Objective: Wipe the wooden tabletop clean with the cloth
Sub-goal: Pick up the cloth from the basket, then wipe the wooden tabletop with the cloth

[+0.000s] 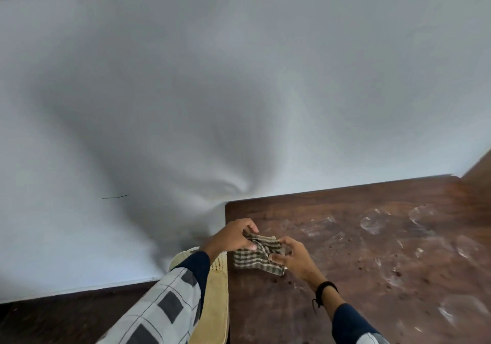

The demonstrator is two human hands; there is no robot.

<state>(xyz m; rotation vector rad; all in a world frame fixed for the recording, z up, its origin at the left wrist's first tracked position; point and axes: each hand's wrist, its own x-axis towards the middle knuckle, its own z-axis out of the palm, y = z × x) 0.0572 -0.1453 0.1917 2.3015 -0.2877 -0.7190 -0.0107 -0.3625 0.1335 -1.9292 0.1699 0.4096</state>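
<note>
A small green-and-white checked cloth (255,254) is held folded just above the near left corner of the dark wooden tabletop (345,303). My left hand (233,234) pinches its upper left edge. My right hand (295,257) grips its right side, fingers curled into the fabric. The tabletop carries pale smeared patches (372,224) and scattered brown crumbs (396,273) to the right of the cloth.
A white wall (186,91) stands directly behind the table's far edge. A cream-coloured chair back (215,285) rises at the table's left side under my left forearm. Dark floor (53,317) lies at lower left. A wooden surface (478,179) adjoins at the far right.
</note>
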